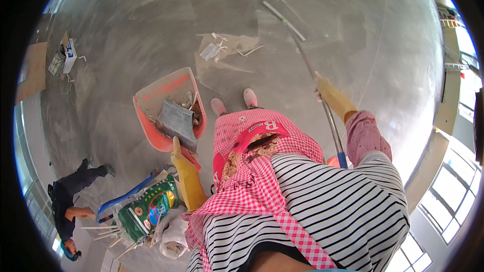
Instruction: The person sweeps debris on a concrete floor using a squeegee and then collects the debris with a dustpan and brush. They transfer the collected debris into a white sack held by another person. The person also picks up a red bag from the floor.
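A yellow rubber glove covers my left hand, which is closed around the handle end of a large red plastic dustpan. A dark grey curved sheet and broken scraps lie in the pan, and the sheet's near end reaches my fingers. My right hand, in a tan glove, grips the metal pole of a long-handled floor squeegee or similar tool. Its straight narrow head rests on the floor ahead, and the pole's blue end comes back beside my hip.
Paper and plastic scraps lie on the dusty concrete floor ahead. At left stand an open carton and a brown board. A green printed sack with sticks and a blue strap sits near my left side. Another person is beyond it.
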A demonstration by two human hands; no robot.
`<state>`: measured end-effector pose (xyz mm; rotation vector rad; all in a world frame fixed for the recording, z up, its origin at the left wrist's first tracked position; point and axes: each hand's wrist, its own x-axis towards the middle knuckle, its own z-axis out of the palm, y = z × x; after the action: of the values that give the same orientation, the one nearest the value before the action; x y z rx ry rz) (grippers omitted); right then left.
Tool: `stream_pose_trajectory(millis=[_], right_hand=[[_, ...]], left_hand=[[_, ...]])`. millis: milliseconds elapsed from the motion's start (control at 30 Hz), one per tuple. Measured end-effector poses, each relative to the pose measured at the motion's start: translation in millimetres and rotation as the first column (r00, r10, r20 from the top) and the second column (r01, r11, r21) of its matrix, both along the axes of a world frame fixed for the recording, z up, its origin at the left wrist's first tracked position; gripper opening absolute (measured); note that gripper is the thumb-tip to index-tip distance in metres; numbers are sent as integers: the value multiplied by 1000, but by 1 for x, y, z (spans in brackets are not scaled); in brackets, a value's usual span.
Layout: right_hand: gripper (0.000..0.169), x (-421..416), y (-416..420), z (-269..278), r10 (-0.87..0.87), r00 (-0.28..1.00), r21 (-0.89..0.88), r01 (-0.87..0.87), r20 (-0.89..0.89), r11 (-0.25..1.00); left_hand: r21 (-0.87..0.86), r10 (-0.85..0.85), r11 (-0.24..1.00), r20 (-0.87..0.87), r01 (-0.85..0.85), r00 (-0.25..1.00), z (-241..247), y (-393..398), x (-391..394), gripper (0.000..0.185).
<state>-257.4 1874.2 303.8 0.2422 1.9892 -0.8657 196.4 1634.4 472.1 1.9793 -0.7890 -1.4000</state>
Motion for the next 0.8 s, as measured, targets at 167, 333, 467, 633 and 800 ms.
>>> stream_pose_trajectory(millis=[167,333,467,633,800], right_hand=[[45,79,11,33,79,959,131,-118,271,984],[49,143,16,40,146,960,-14,-147,241,989],[48,163,17,58,106,958,-61,-93,265,994],[49,160,13,81,63,927,-253,36,371,967],[46,158,16,74,-77,890,-212,190,450,959]], left_hand=[[-21,-94,995,-88,92,992,5,-3,-3,41],[-41,-176,984,-72,173,982,8,-22,-11,43],[-67,-310,949,-48,307,949,7,-34,0,45],[-51,-241,969,-19,240,970,3,-41,6,45],[-72,-206,977,-57,201,977,4,-39,5,41]])
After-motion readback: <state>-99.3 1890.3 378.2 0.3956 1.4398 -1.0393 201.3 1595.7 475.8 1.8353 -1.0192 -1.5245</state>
